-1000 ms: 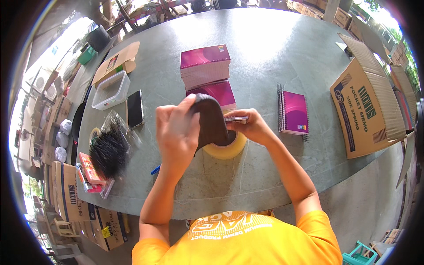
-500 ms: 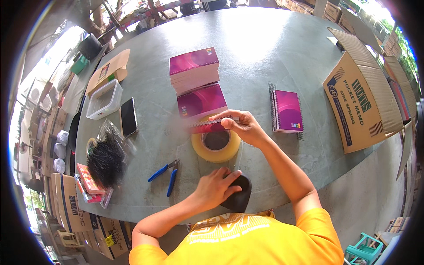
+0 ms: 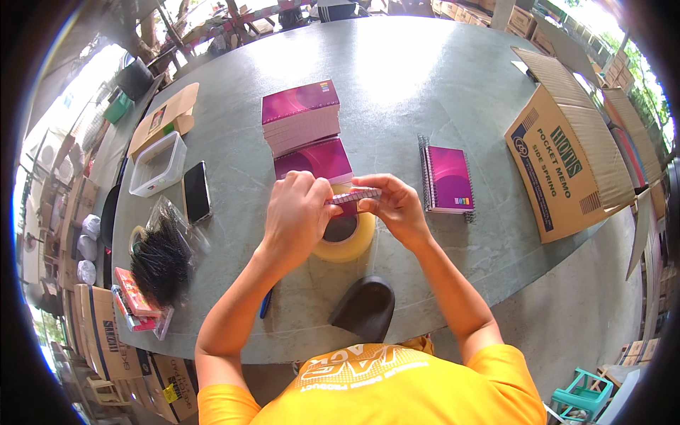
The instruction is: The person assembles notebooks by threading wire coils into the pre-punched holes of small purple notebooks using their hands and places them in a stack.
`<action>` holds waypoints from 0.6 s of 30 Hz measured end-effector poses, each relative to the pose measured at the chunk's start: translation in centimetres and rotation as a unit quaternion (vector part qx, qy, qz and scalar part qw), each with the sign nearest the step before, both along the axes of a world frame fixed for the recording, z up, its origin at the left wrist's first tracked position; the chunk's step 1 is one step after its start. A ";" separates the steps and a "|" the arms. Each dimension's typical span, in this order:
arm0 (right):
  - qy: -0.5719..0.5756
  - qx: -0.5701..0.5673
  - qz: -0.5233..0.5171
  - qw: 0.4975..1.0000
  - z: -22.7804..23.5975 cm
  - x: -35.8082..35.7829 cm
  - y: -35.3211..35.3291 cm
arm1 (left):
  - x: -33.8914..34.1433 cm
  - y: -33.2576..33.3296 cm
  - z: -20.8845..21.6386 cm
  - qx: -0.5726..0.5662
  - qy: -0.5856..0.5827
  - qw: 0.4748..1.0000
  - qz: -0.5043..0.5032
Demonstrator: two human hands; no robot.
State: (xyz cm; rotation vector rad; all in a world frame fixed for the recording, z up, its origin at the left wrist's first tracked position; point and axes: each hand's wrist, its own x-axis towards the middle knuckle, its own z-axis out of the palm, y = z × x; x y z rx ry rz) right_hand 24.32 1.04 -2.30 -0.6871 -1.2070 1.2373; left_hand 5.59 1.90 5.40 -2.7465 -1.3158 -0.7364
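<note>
My left hand (image 3: 294, 216) and my right hand (image 3: 397, 209) are closed on opposite ends of a small purple memo notebook (image 3: 348, 197). Its punched spine edge, with a wire spiral in part of it, faces up; the left hand hides the far-left portion. The notebook hovers over a wide roll of clear yellowish tape (image 3: 347, 249). Just beyond stands a stack of purple memo pads (image 3: 301, 113), with more pads (image 3: 315, 159) in front of it. A black, rounded, sole-like piece (image 3: 365, 308) lies near the table edge. Blue-handled pliers (image 3: 266, 303) are mostly covered by my left forearm.
Spiral-bound purple notebooks (image 3: 450, 178) lie right of my hands, before an open cardboard box (image 3: 556, 166). To the left are a phone (image 3: 197, 193), a clear plastic tub (image 3: 159, 164), a bundle of black wire spirals (image 3: 163, 255) and small red packs (image 3: 138, 294).
My left hand has left the black sole-like piece and moved up to take the notebook's left end. The right hand still holds it. The view has shifted slightly.
</note>
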 end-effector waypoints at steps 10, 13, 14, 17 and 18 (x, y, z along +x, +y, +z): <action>-0.313 0.083 -0.139 0.936 -0.4 0.9 -0.8 | 1.0 1.0 -1.0 0.062 0.033 0.994 -0.080; -0.299 0.063 -0.137 0.942 0.0 1.1 -0.9 | 2.0 1.3 -0.8 0.076 -0.015 0.994 -0.082; -0.290 0.066 -0.140 0.944 -0.1 1.1 -0.9 | 2.3 1.3 -0.8 0.078 -0.035 0.993 -0.082; -0.324 0.126 -0.169 0.922 -0.7 1.2 -0.7 | 2.0 1.3 -0.7 0.007 0.011 0.996 -0.084; -0.345 0.155 -0.180 0.908 -0.8 1.1 -0.7 | 1.8 1.3 -0.7 -0.031 0.045 0.995 -0.084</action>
